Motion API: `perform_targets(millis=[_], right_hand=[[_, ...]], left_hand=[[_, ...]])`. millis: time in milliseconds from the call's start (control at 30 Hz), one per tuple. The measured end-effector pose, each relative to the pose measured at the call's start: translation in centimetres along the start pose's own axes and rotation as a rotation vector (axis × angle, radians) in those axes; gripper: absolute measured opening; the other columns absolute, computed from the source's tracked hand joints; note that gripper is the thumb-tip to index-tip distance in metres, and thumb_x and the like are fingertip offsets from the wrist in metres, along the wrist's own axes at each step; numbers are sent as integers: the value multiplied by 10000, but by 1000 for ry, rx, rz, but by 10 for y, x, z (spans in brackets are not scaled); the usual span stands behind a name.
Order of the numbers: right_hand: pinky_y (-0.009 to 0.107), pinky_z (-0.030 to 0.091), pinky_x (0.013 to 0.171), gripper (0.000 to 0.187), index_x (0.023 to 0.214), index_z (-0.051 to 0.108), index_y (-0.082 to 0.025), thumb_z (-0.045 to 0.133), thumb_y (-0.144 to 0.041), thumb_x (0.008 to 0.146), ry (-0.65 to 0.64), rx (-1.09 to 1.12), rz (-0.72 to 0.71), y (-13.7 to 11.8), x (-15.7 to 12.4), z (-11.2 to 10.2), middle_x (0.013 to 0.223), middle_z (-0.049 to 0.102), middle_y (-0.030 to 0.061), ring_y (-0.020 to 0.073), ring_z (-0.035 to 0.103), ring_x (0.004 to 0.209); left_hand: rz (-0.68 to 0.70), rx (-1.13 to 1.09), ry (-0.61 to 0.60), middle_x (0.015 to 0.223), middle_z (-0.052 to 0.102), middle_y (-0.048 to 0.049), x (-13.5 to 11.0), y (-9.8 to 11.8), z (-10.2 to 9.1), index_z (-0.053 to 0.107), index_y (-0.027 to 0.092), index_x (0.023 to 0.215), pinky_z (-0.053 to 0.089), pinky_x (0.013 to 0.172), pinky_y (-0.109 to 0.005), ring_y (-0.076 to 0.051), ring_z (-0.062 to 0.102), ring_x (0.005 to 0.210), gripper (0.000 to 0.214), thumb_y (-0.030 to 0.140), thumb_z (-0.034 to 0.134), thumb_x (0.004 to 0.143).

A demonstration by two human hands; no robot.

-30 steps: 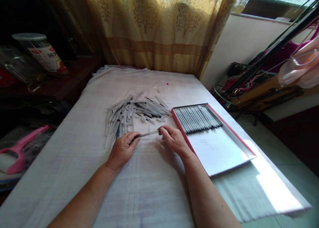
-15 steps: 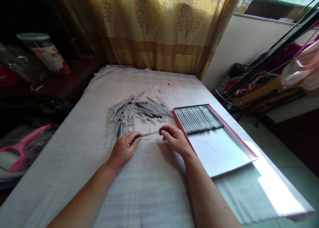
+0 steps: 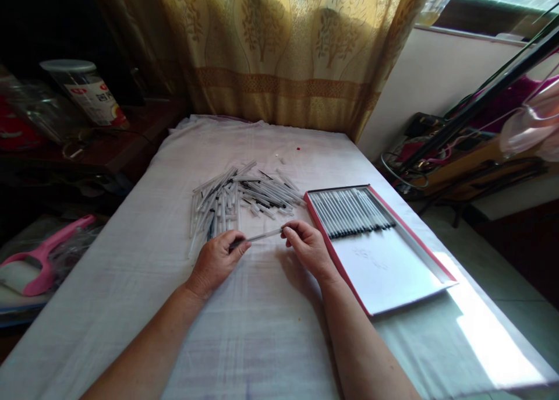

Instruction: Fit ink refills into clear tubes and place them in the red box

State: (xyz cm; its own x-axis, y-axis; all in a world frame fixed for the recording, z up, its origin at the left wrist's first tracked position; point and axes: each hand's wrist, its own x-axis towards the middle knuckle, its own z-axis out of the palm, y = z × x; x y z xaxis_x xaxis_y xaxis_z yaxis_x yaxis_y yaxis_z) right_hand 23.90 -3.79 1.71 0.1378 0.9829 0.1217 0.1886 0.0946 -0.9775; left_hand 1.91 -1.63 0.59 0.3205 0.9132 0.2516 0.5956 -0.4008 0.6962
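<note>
Between my two hands a slim, clear-barrelled pen (image 3: 264, 235) is held level above the cloth. My left hand (image 3: 218, 260) is closed round its left end, which shows dark by the fingers. At the other end, the thumb and fingers of my right hand (image 3: 305, 245) pinch the tip. Just beyond my hands lies a loose pile of pen parts (image 3: 222, 199), with clear barrels, dark refills and small caps. To the right, a shallow red-edged box (image 3: 338, 267) holds a row of pens (image 3: 353, 212) with dark ends toward me, above white paper with scribbles.
A pale cloth (image 3: 144, 260) covers the table. Near the far edge sits a tiny red piece (image 3: 298, 149). At left stand a lidded jar (image 3: 94, 94) and a pink-handled roller (image 3: 52, 251). A gold curtain (image 3: 279, 56) hangs behind, and a dark pole (image 3: 476, 103) slants at right.
The whole view has shifted slightly. Both hands keep hold of the pen in nearly the same pose; the pile and the box look unchanged.
</note>
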Motion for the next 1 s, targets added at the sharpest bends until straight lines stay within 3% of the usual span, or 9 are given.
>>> perform_targets(millis=[67, 167, 267, 467, 567, 667, 867, 1000], right_hand=[[261, 475, 548, 209, 791, 639, -192, 604, -398, 791, 8, 14, -1, 0, 0, 0, 685, 655, 25, 133, 566, 564], [257, 470, 553, 207, 796, 639, -193, 602, -397, 803, 24, 50, -18, 2, 0, -1, 691, 651, 21, 127, 562, 566], [249, 457, 549, 205, 789, 638, -193, 607, -395, 811, 35, 78, -21, 3, 1, -2, 693, 644, 13, 120, 556, 563], [252, 448, 530, 250, 759, 637, -181, 633, -429, 785, 42, 59, 34, 4, 1, 1, 670, 643, 19, 124, 547, 545], [254, 450, 534, 270, 748, 635, -181, 633, -449, 785, 50, 60, 26, 3, 0, 1, 666, 645, 20, 126, 549, 547], [251, 448, 527, 277, 742, 631, -185, 628, -458, 787, 69, 66, 16, 2, -3, 2, 666, 644, 19, 124, 549, 541], [228, 430, 470, 284, 722, 609, -185, 611, -463, 778, 94, 80, 91, 6, -9, 10, 650, 644, 19, 113, 541, 504], [218, 427, 452, 284, 845, 609, -184, 607, -461, 782, 55, 122, 96, 4, -14, 13, 682, 661, 17, 108, 546, 495]], left_hand=[[-22, -17, 17, 833, 720, -22, 1, 1, 0, 664, 217, 923, 502, 660, -252, -171, 662, 717, 290, 477, 566, 841], [-34, 0, -75, 802, 726, -23, 0, 4, -3, 666, 219, 1019, 495, 647, -259, -180, 674, 712, 348, 490, 503, 874], [-29, 15, -155, 664, 689, -3, 0, 4, -5, 689, 216, 885, 466, 613, -253, -173, 662, 647, 376, 471, 414, 918], [-55, -39, 20, 778, 702, -7, 0, -3, 3, 650, 209, 874, 479, 648, -241, -159, 650, 695, 249, 444, 583, 830], [-68, -34, -37, 757, 712, -8, 1, 0, 1, 663, 213, 968, 480, 632, -246, -165, 659, 686, 294, 456, 547, 849], [-29, -12, -123, 701, 709, -8, 1, 3, -2, 689, 213, 918, 472, 620, -255, -172, 663, 670, 319, 443, 470, 892], [-5, -58, 62, 814, 710, -33, 0, -2, 5, 685, 200, 853, 510, 695, -271, -173, 661, 741, 230, 402, 577, 832], [14, -86, 69, 823, 701, -32, -2, -3, 14, 685, 205, 868, 525, 688, -273, -166, 657, 730, 214, 397, 601, 826]])
